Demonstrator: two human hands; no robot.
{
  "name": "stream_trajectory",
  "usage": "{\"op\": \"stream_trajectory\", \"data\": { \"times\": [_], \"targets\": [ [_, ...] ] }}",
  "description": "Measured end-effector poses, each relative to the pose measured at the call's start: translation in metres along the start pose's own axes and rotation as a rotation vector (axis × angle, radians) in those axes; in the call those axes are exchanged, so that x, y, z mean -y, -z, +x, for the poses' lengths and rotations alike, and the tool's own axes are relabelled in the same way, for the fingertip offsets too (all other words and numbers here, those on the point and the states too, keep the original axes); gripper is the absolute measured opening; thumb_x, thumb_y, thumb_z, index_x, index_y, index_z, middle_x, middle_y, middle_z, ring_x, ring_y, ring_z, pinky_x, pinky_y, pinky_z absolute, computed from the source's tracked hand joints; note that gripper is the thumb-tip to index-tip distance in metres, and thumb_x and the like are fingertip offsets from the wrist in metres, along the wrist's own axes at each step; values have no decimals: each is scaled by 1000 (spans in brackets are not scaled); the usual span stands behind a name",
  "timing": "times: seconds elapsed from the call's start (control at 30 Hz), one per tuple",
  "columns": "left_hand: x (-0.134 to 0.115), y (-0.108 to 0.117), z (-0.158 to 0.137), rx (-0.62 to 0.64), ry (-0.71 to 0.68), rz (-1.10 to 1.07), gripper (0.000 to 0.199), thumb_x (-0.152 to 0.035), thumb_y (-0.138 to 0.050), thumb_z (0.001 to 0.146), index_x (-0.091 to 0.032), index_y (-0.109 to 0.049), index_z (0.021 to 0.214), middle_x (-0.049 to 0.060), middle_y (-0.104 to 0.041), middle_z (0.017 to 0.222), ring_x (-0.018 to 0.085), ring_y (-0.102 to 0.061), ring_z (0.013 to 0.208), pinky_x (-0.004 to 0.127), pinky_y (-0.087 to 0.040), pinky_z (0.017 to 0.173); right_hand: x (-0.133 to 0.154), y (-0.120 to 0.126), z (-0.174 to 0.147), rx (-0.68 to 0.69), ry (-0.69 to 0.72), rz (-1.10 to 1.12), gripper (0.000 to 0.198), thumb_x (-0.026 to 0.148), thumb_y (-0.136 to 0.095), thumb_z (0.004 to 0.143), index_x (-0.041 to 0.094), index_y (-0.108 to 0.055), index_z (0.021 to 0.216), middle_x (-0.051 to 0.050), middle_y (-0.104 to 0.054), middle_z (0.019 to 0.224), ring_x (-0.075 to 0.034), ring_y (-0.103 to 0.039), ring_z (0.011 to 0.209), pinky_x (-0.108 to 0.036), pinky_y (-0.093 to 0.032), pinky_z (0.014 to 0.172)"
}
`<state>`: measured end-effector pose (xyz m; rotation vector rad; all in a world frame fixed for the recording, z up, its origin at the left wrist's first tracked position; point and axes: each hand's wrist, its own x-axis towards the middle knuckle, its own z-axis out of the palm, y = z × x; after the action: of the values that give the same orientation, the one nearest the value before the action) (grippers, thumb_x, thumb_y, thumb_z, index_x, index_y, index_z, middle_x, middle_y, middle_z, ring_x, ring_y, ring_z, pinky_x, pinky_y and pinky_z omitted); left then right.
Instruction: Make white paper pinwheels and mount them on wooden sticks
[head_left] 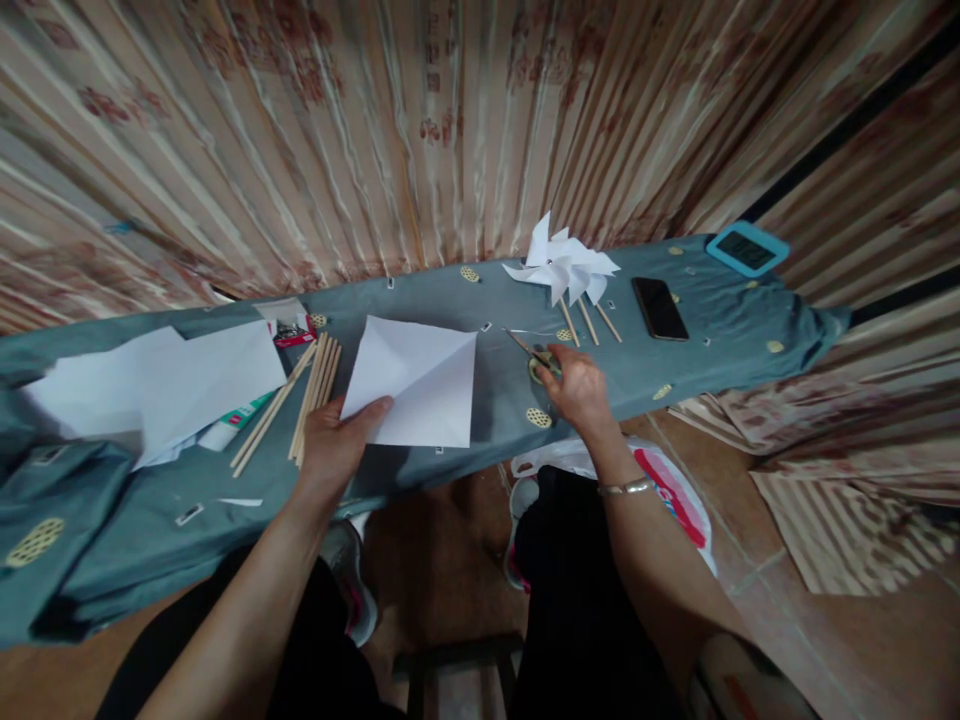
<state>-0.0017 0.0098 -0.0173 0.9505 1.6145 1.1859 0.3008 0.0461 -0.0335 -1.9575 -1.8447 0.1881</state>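
Note:
A white square sheet of paper (pixel 431 385) with diagonal fold creases is pinched at its lower left corner by my left hand (pixel 341 435), thumb on top. My right hand (pixel 577 385) is closed on a pair of scissors (pixel 534 352), whose blades point left toward the sheet without touching it. Beyond that hand lie white paper pinwheels (pixel 559 265) on wooden sticks (pixel 589 320). Loose wooden sticks (pixel 319 385) rest just left of the square sheet, partly behind my left hand.
More white paper (pixel 202 375) covers the table's left side, beside a green and white tube (pixel 236 420) and a small red box (pixel 292 330). A black phone (pixel 660 308) and a blue-framed digital clock (pixel 748 248) lie to the right. Curtains (pixel 420 130) hang behind the cloth-covered table.

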Motion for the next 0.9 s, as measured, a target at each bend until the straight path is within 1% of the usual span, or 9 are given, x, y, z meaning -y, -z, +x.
{"op": "stream_trajectory", "data": {
  "times": [0.13, 0.27, 0.33, 0.43, 0.5, 0.57, 0.67, 0.77, 0.9],
  "targets": [
    [-6, -1, 6, -31, -77, 76, 45, -47, -80, 60, -17, -74, 93, 7, -77, 87, 29, -72, 83, 36, -61, 70, 3, 2, 7, 129, 23, -235, 38, 25, -51, 90, 10, -63, 123, -21, -71, 110, -31, -65, 103, -38, -48, 90],
    [-12, 1, 8, -80, -147, 125, 41, -47, -79, 63, -18, -75, 92, 5, -77, 87, 29, -72, 86, 39, -61, 75, 8, 5, 5, 161, -1, -210, 35, 24, -54, 88, 13, -65, 120, -18, -73, 105, -31, -69, 99, -39, -49, 87],
    [-16, 4, 9, -105, -203, 142, 39, -46, -78, 66, -20, -75, 95, 3, -77, 95, 28, -71, 94, 40, -59, 86, 7, 6, 0, 162, -58, -28, 35, 25, -60, 84, 16, -67, 116, -14, -75, 100, -28, -70, 93, -39, -51, 85],
    [-20, 10, 10, -137, -255, 132, 35, -44, -77, 69, -22, -74, 97, 1, -76, 104, 27, -69, 103, 39, -55, 96, 7, 6, -12, 257, -200, 522, 36, 31, -70, 76, 16, -68, 109, -8, -75, 88, -22, -71, 77, -33, -53, 70],
    [-22, 14, 11, -145, -252, 82, 34, -43, -77, 69, -23, -74, 97, 1, -77, 102, 26, -69, 101, 38, -56, 93, 11, 5, -21, 395, -275, 902, 44, 37, -77, 70, 18, -67, 108, -6, -75, 87, -19, -70, 71, -29, -51, 60],
    [-23, 17, 12, -160, -229, 23, 35, -43, -77, 68, -22, -74, 96, 1, -77, 98, 26, -70, 95, 38, -58, 87, 20, 4, -31, 495, -306, 1147, 48, 39, -83, 64, 20, -68, 106, -5, -75, 89, -17, -70, 73, -26, -50, 60],
    [-25, 22, 13, -225, -201, 7, 35, -44, -79, 63, -19, -73, 87, 2, -77, 88, 27, -71, 90, 36, -60, 77, 38, 1, -44, 648, -272, 1291, 50, 40, -87, 62, 21, -71, 106, -2, -74, 85, -12, -65, 68, -23, -48, 58],
    [-27, 26, 14, -277, -219, 10, 30, -43, -79, 62, -20, -72, 79, 3, -76, 82, 28, -70, 90, 35, -60, 70, 51, -2, -55, 809, -140, 1316, 50, 42, -85, 66, 21, -73, 110, -1, -72, 83, -10, -60, 68, -20, -45, 57],
    [-24, 28, 15, -260, -244, 33, 28, -42, -79, 64, -20, -72, 79, 3, -75, 82, 28, -70, 88, 34, -60, 71, 58, -5, -65, 923, -10, 1294, 52, 40, -83, 70, 22, -70, 117, -3, -70, 90, -10, -57, 71, -20, -44, 58]
  ]
}}
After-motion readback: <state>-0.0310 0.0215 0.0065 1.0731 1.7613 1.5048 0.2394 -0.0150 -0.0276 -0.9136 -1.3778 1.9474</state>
